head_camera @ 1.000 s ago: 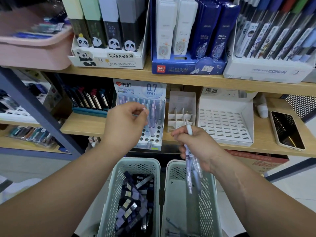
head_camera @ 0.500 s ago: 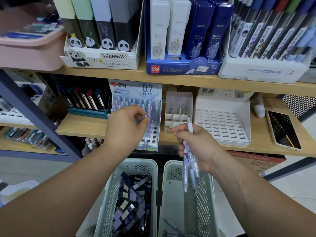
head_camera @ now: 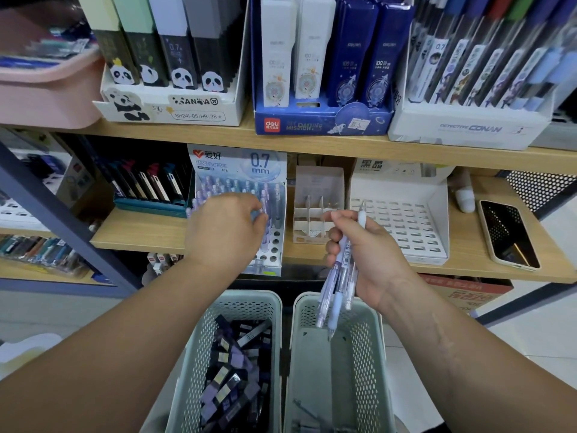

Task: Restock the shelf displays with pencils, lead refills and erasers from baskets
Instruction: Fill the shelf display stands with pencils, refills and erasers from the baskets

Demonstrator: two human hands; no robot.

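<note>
While right hand (head_camera: 371,257) grips pencils (head_camera: 338,289), left hand (head_camera: 224,229) pinches display pencil (head_camera: 265,200).

Both forearms extended forward. Left hand (head_camera: 224,232) held knuckles-up, fingers curled, pencil (head_camera: 264,204) pinched at fingertips. Right hand (head_camera: 368,254) raised, pencil bundle (head_camera: 338,278) clasped in closed grip.

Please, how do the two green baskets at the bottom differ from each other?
The left basket is piled with small dark and purple packs; the right basket is nearly bare, with only a few loose items at its near end. The bunch of pencils in the right hand hangs over the right basket, not over the left basket. Both are pale green perforated plastic and stand side by side.
</note>
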